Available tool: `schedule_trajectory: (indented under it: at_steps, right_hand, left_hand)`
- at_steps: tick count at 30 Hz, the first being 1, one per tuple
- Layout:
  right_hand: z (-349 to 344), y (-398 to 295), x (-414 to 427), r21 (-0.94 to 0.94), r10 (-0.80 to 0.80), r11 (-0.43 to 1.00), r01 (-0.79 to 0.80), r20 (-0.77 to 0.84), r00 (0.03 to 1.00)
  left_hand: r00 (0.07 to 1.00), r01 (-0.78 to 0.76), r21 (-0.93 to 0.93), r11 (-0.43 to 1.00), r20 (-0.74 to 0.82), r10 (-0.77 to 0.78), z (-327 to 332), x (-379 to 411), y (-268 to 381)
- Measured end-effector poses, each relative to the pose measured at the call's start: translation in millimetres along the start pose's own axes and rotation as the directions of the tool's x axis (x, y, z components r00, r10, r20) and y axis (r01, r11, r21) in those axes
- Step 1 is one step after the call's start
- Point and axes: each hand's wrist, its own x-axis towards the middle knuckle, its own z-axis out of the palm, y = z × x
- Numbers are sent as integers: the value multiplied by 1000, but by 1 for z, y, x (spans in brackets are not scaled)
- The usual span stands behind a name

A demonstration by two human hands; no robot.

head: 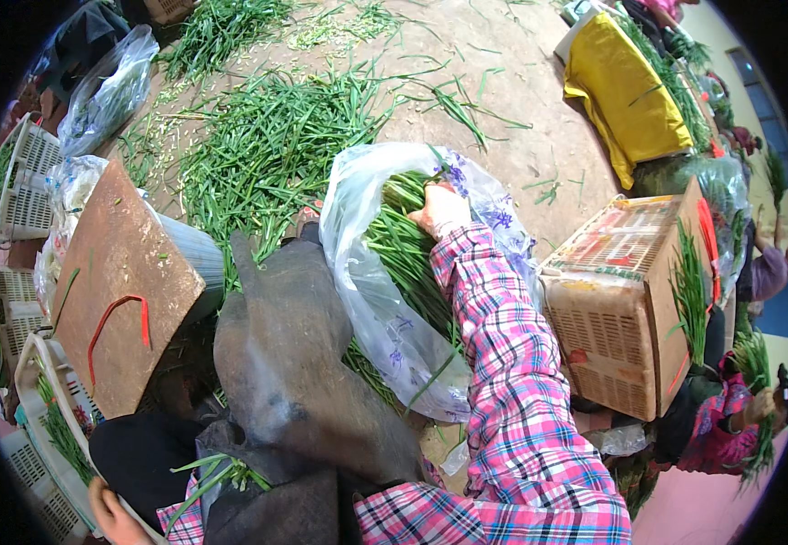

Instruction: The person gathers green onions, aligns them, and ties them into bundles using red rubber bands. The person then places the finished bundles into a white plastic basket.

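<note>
My right hand [443, 210], in a pink plaid sleeve, reaches into a clear plastic bag [356, 225] printed with purple flowers. Its fingers curl around the far end of the green stalks [401, 255], which look like chive or garlic stems and lie lengthwise in the bag. The bag gapes in front of me, beside my dark apron [285, 354]. At the lower left picture edge, my left hand [118, 518] is partly cut off. It is at the rim of a white plastic crate [70, 409] that holds more green stalks; its grip is unclear.
Cut green leaves [278, 136] lie heaped on the floor [503, 102]. Left stands a board [128, 293] on a bluish container; right, a board-sided plastic crate [602, 327]. A yellow cloth [619, 88] hangs far right. Another person [714, 422] holds stalks at the right.
</note>
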Motion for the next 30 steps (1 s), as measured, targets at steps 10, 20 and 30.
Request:
schedule_trajectory:
  at_steps: [10,20,30]
  right_hand:
    - [-19,36,-58,560,243,825,-76,-230,942]
    - [-20,60,-132,904,198,412,112,-209,958]
    - [-35,9,-112,46,-217,964,262,-432,875]
  left_hand:
    - [557,-113,-820,561,416,719,148,71,394]
    - [-21,-362,-722,589,638,769,359,47,507]
    - [47,311,-691,653,697,715,360,41,507]
